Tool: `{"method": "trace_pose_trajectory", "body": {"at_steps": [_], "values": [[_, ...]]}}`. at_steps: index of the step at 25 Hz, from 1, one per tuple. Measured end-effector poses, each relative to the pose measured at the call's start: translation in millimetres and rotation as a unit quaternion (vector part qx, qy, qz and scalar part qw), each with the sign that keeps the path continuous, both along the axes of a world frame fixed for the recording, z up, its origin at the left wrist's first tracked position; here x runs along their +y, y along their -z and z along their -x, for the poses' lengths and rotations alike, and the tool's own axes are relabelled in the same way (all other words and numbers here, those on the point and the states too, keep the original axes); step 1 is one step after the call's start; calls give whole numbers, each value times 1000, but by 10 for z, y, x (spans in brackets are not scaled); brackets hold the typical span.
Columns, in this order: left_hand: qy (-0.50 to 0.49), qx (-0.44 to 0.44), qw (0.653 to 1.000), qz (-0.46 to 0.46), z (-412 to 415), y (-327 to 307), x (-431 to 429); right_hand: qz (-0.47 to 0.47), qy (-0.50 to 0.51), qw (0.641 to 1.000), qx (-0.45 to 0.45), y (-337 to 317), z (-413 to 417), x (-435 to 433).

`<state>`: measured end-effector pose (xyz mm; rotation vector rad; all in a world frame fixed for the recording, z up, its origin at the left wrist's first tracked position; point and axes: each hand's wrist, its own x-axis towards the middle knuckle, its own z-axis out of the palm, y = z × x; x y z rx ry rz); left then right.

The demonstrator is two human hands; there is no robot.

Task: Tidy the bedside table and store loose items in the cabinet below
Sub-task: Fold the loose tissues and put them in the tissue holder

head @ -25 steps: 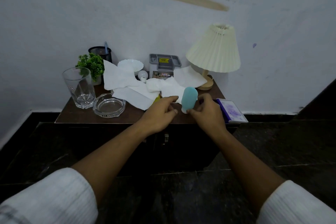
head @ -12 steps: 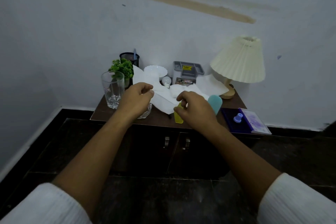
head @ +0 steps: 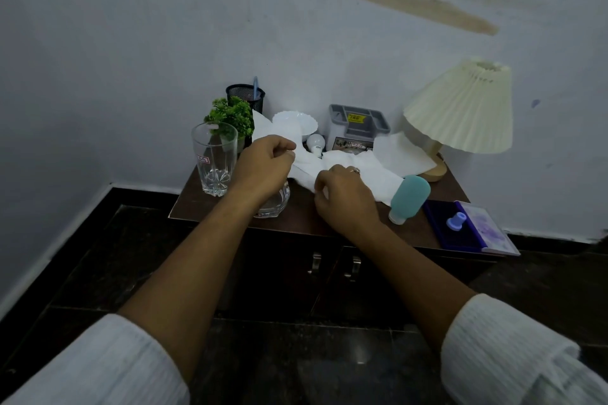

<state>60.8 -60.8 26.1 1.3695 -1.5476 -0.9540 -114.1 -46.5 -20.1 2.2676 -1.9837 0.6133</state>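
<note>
White tissues (head: 373, 166), strewn on the bedside table (head: 302, 215), were pinched by the left hand (head: 263, 168) and right hand (head: 345, 199); the bulb (head: 316, 143) beside them could be dragged off if they were pulled carelessly.

The back of the counter (head: 297, 217) is packed. A plant (head: 230, 117), a pen cup (head: 245, 97), a white bowl (head: 294, 123), a grey box (head: 357, 128) and a big lamp (head: 460, 108) stand close together. Tissues (head: 375, 171) cover the middle. A tall glass (head: 214, 161) blocks the left side. A teal bottle (head: 410, 196) and a blue box (head: 460, 233) block the right. Bare wood shows only along the front edge. The cabinet doors (head: 283, 279) below are shut.
</note>
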Motion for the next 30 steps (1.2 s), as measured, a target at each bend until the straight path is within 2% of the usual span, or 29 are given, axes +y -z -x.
{"method": "trace_pose_trajectory", "body": {"at_steps": [5,8,13,16,18,19,22,23,26,30], "values": [[-21,100,994,-33,-17,-37,13,45,26,978,-203,-532,139,-95],[-13,149,985,-92,57,-176,127,29,46,941,-333,-877,242,-70],[53,164,969,-177,277,-303,334,-49,42,782,-620,-1270,379,253],[124,239,912,-311,423,-272,432,-77,-1,698,-712,-1192,393,484],[154,305,871,-354,504,-218,469,-93,-26,671,-735,-1063,378,593],[156,338,859,-352,535,-198,482,-104,-33,677,-728,-1011,366,618],[96,400,857,-309,607,-162,501,-88,-11,742,-664,-964,417,649],[69,408,865,-285,615,-145,485,-80,-8,748,-659,-966,449,654],[14,404,891,-206,638,-131,435,-89,3,733,-674,-982,554,687],[24,377,918,-121,689,-202,513,-92,32,749,-655,-964,621,708]]}}
